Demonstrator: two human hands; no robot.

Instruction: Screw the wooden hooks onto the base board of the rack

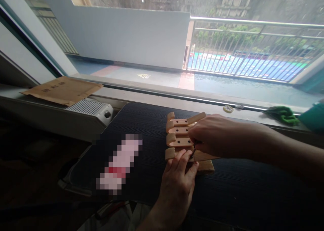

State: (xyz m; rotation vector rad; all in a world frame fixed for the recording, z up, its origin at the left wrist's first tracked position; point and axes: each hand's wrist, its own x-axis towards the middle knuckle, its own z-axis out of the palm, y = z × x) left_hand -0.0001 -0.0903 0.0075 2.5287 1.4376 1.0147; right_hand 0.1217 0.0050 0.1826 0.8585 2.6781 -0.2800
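A pale wooden hook rack (180, 142) lies on the dark table, with several curved hooks set in a row and dark screw heads along the strips. My left hand (178, 182) steadies its nearest hook, fingers over the wood and thumb to the right. Above that same hook, my right hand (209, 134) is closed around a thin dark-shafted screwdriver (193, 152), its handle hidden in the fist. The shaft points down at the strip between my left fingers and thumb. A wooden block end (206, 167) shows beneath the rack's near side.
The black table (141, 123) stands against a window sill. On the sill are a roll of tape (228, 108), a green cloth (285, 115) and a brown envelope (63, 89), which overlaps a white ridged box (91, 110). A blurred pink item (121, 163) lies left on the table.
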